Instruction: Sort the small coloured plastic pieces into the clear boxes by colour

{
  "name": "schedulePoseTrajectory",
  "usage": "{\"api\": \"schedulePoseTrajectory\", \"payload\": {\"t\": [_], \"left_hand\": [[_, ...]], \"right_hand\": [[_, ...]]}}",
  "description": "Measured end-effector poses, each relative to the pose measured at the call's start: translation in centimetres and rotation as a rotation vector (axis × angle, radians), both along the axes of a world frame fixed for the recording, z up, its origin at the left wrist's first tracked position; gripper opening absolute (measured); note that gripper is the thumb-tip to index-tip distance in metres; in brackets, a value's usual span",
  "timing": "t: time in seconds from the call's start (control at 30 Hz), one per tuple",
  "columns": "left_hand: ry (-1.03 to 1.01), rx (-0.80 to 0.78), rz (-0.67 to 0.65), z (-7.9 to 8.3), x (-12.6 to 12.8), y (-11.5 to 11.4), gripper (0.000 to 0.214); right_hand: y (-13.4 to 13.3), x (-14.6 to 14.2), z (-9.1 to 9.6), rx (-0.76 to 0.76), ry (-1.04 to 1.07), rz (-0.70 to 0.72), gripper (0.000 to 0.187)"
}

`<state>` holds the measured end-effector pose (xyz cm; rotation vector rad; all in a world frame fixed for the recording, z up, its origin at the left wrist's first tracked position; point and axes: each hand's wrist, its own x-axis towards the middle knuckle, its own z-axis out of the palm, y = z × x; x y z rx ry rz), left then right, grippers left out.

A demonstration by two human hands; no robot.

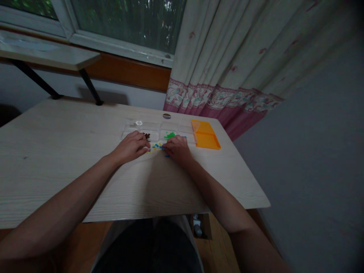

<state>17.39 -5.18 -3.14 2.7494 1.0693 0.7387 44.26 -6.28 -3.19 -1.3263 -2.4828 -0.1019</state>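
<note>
Yellow and blue bits (pixel 156 145) lie between your left hand (pixel 132 146) and right hand (pixel 178 149), which partly hide the tray (pixel 159 132); whether either grasps anything cannot be told.

Up at the back, the window (pixel 125 26) shows dark green leaves (pixel 30 4) outside, its white frame (pixel 122 47) sitting above a brown strip (pixel 136 74). Over to the right hangs the curtain (pixel 224 49), pale folds on top, a flowered band, then pink at the bottom! Beside it runs the plain wall (pixel 307 159). And far left, a shelf (pixel 54 56) stands on black legs (pixel 90 86) atop the pale desk (pixel 51 140), with a round disc (pixel 166 116) near the desk's back edge.
</note>
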Motion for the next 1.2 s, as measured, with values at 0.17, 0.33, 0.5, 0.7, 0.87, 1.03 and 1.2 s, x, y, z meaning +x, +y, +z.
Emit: {"api": "schedulePoseTrajectory", "payload": {"t": [0.17,0.33,0.5,0.7,0.87,1.03,1.2], "left_hand": [[-0.01,-0.032,-0.038,-0.3,0.3,0.1,0.02],[-0.022,-0.015,0.02,-0.5,0.6,0.1,0.021],[-0.035,0.006,0.047,-0.4,0.5,0.0,0.024],[-0.044,-0.027,0.008,-0.6,0.3,0.3,0.023],[-0.055,-0.017,0.057,-1.0,0.5,0.4,0.02],[-0.042,-0.001,0.062,-1.0,0.6,0.3,0.02],[-0.035,-0.012,0.032,-1.0,0.8,0.2,0.02]], "right_hand": [[-0.4,-0.5,0.5,0.017,-0.033,-0.009,0.018],[-0.6,-0.7,0.8,0.046,-0.058,-0.022,0.019],[-0.6,-0.6,0.7,0.044,-0.041,-0.002,0.018],[-0.6,-0.6,0.6,0.046,-0.041,0.013,0.017],[-0.6,-0.8,0.7,0.022,-0.044,0.021,0.017],[-0.4,-0.7,0.5,0.022,-0.029,0.034,0.018],[-0.3,-0.7,0.3,0.02,-0.044,0.039,0.017]]}}
